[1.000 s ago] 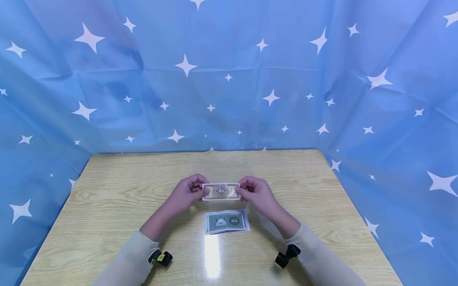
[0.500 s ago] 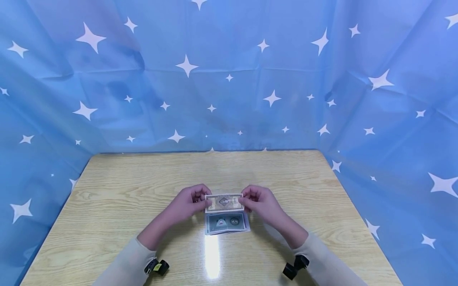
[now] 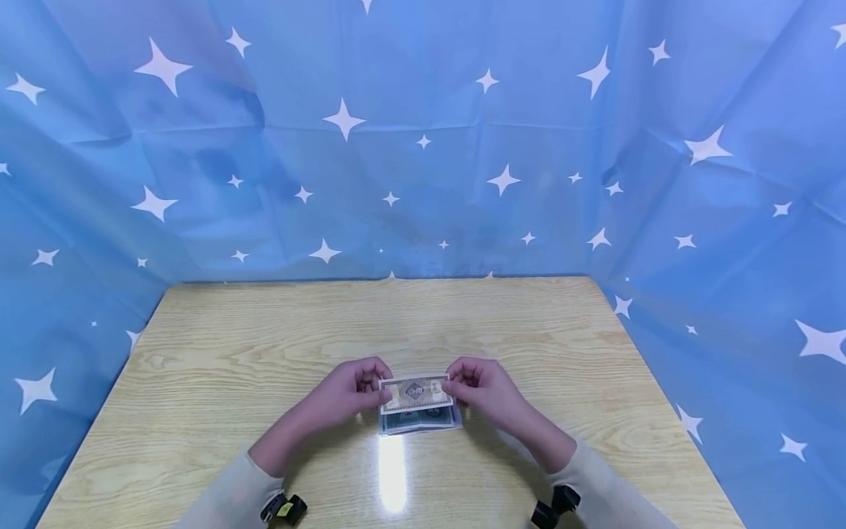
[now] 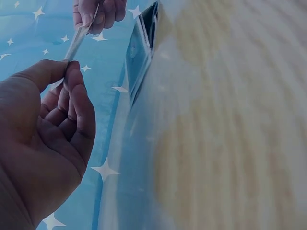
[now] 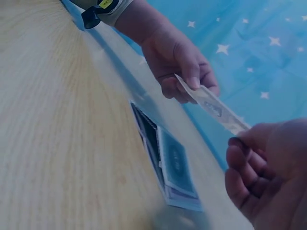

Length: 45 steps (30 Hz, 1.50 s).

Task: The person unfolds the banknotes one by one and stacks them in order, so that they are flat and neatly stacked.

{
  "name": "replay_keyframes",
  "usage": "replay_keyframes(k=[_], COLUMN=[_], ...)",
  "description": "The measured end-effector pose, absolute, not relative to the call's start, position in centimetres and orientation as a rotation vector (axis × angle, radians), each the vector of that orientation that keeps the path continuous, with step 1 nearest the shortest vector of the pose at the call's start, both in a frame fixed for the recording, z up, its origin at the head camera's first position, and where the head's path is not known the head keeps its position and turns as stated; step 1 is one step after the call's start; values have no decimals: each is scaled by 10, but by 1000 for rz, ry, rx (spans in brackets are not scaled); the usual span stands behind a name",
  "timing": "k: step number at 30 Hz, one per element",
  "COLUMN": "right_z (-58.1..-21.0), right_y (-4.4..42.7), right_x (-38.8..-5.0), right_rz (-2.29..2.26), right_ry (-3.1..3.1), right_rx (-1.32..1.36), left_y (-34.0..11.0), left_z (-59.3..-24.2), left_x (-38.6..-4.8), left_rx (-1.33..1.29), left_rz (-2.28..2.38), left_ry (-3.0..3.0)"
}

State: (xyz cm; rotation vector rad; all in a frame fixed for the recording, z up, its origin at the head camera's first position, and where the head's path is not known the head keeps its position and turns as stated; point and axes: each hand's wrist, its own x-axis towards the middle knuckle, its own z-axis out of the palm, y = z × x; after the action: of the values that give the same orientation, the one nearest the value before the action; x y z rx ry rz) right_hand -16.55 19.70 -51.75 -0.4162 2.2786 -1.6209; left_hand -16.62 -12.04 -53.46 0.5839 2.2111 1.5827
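A tan play banknote (image 3: pixel 415 393) with a dark diamond emblem is stretched between both hands. My left hand (image 3: pixel 357 388) pinches its left end between thumb and forefinger; my right hand (image 3: pixel 482 386) pinches the right end in the same way. Below it a small pile of banknotes (image 3: pixel 423 421), green on top, lies on the table, its far part hidden by the held note in the head view. In the right wrist view the pile (image 5: pixel 175 160) looks slightly fanned, with the held note (image 5: pixel 216 109) raised above and apart from it.
The wooden table (image 3: pixel 231 345) has a bright light reflection (image 3: pixel 392 474) in front of the pile. A blue curtain with white stars (image 3: pixel 423 147) hangs behind and at both sides. Black wrist cameras (image 3: pixel 555 507) sit on both sleeves.
Both hands have moved toward the person with the tan banknote. It was beyond the green-topped pile and now hangs over its far part. The pile has stayed in place.
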Motion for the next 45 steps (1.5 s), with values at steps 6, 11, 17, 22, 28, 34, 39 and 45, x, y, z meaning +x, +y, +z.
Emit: replay_keyframes(k=[6, 11, 17, 22, 28, 34, 39, 45], right_z=[-525, -526, -530, -531, -535, -538, -540, -541], right_y=[197, 196, 196, 196, 197, 195, 193, 190], right_x=[-159, -156, -155, -153, -153, -153, -152, -152], right_rz=[-1590, -1575, -1555, -1528, -1482, -1411, -1258, -1154], right_ry=[2299, 2314, 2313, 2341, 2383, 2460, 2608, 2665], right_rx=[-359, -327, -326, -366, -401, -480, -582, -639], left_y=[-116, -113, -111, -109, -107, -106, -105, -103], left_z=[-541, -545, -546, -547, -548, -547, -547, -548], left_x=[-164, -162, -160, -160, -161, -162, -162, -162], left_rx=[600, 613, 614, 629, 653, 686, 720, 744], left_rz=[1542, 1508, 1467, 1403, 1328, 1247, 1160, 1094], left_ry=[2216, 2230, 2254, 2293, 2347, 2416, 2471, 2516])
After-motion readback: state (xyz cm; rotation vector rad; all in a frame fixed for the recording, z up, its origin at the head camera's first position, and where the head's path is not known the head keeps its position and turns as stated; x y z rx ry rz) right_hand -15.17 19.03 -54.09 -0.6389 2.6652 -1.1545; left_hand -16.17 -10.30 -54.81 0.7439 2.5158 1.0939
